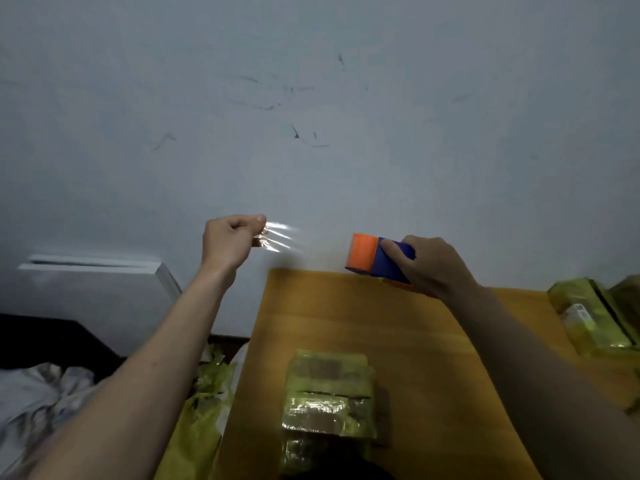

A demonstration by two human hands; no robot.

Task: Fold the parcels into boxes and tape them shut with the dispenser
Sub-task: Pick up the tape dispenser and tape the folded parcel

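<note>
The right hand (433,265) wraps its grip around the dispenser (377,258), up above the far end of the box (329,400). The left hand (230,240) pinches the tape (277,237), pulling it long enough to seal that box on the surface (433,341).

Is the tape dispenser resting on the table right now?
No. The right hand holds the tape dispenser in the air above the table's far edge.

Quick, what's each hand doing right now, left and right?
Left hand: closed, pinching the free end of the clear tape.
Right hand: closed around the orange and blue tape dispenser.
</note>
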